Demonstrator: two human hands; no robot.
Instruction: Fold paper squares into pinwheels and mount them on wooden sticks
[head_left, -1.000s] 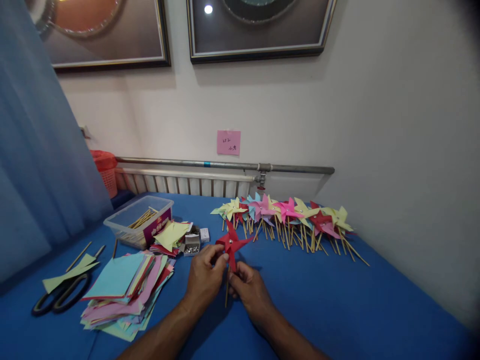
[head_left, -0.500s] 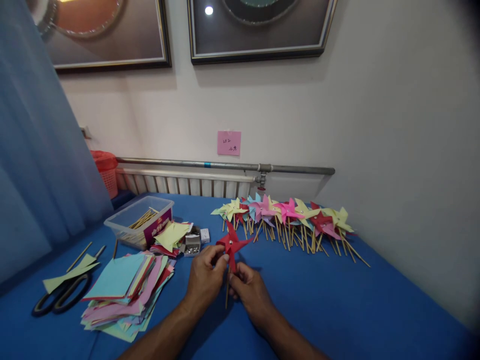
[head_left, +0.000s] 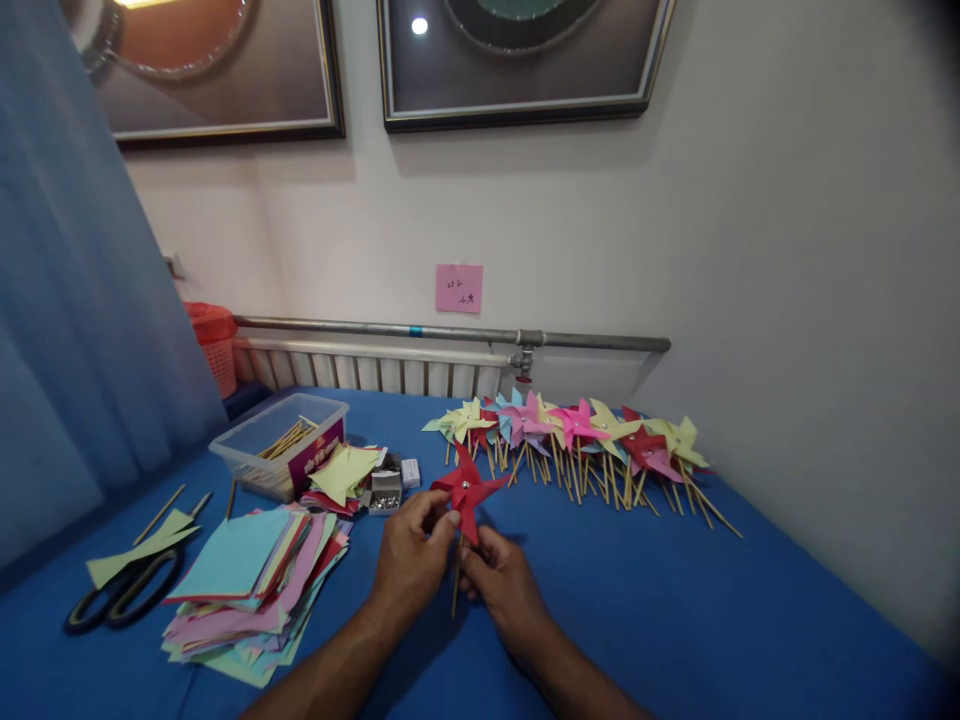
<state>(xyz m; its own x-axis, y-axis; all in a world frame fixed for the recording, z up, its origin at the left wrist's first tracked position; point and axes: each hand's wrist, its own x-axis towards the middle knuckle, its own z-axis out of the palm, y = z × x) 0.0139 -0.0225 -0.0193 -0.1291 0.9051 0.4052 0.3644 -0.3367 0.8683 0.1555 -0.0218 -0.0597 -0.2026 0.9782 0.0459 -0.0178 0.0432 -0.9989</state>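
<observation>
A red paper pinwheel [head_left: 466,486] with a silver pin at its centre stands upright on a thin wooden stick [head_left: 454,590]. My left hand [head_left: 417,540] is closed at its left side, thumb and fingers pinching near the lower blade and the top of the stick; exactly what the fingertips press on is partly hidden. My right hand [head_left: 501,580] grips the stick just below the blades, its fingers curled behind it. Beyond my hands lies a row of finished pinwheels [head_left: 577,424] in several colours, their sticks pointing toward me.
Left of my hands is a stack of coloured paper squares [head_left: 232,560], with black-handled scissors [head_left: 146,590] beside it. Behind stand a plastic box [head_left: 281,440] of sticks, cut paper pieces [head_left: 345,472] and a small box of pins [head_left: 385,494]. A wall and radiator [head_left: 367,368] border the blue table.
The red pinwheel and both hands keep nearly the same place and hold. The view has shifted very slightly.
</observation>
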